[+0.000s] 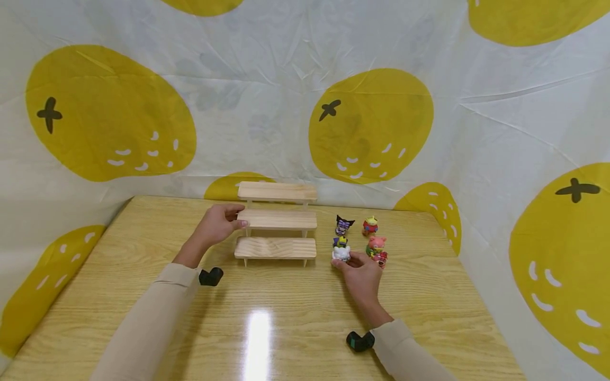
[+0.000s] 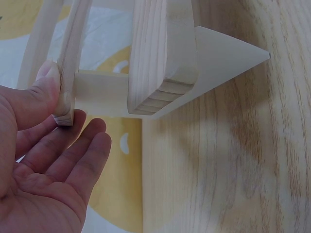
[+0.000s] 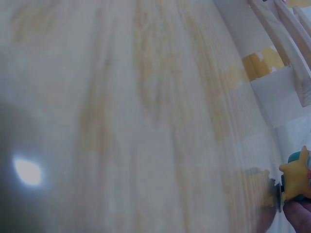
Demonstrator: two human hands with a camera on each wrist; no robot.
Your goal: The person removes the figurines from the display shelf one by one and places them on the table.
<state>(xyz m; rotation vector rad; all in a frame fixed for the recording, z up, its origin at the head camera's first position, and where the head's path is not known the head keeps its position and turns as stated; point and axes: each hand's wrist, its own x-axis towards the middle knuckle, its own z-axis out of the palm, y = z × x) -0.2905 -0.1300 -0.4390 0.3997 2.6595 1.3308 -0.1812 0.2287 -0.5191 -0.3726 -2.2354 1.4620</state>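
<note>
My left hand (image 1: 216, 226) grips the left end of the middle step of a three-tier wooden display stand (image 1: 276, 218). In the left wrist view the thumb (image 2: 46, 87) lies on one face of that board, with the fingers at the other. My right hand (image 1: 364, 278) pinches a small white figurine (image 1: 341, 254) between thumb and fingers, just in front of a purple-and-yellow figurine (image 1: 340, 242). At the right wrist view's lower right edge, a yellow-and-teal figurine (image 3: 295, 175) shows against a fingertip; most of this hand is out of that view.
Behind the right hand stand a black-and-purple figurine (image 1: 342, 226) and a red-and-blue one (image 1: 370, 226). A pink figurine (image 1: 377, 243) and a red one (image 1: 380, 259) are close by its right side. Fruit-print cloth (image 1: 267, 121) hangs behind the wooden table (image 1: 295, 328).
</note>
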